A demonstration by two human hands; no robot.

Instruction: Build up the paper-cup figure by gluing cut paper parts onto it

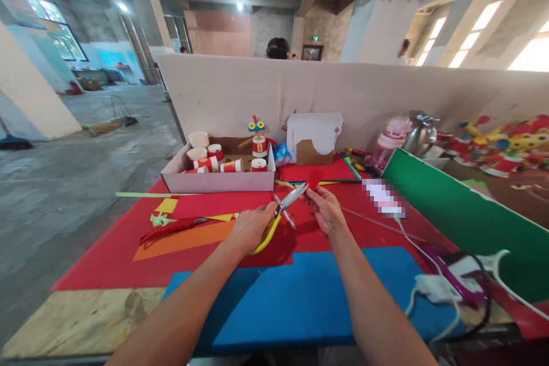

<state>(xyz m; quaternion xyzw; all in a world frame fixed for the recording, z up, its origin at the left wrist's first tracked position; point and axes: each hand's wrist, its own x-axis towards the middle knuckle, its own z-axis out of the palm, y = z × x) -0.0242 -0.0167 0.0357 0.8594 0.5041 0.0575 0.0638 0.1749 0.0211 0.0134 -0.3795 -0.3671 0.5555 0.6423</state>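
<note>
My left hand [253,227] is closed round the yellow handles of a pair of scissors [271,234], whose blades point up and to the right. Between the fingertips of my right hand [326,206] is a small red piece of paper [314,179], right by the blade tips. Whether the blades touch the paper, I cannot tell. A slim pen-like object [288,214] lies beneath the scissors on the red table cover. To the left are a red paper sheet [214,205] and an orange paper strip [184,239].
Behind stands a white box [218,183] of paper cups with a cup figure [259,143]. A green-sided box [463,217] fills the right, near a phone [385,197] and cables. Blue sheets [274,303] cover the front edge; a pink bottle [390,140] stands behind.
</note>
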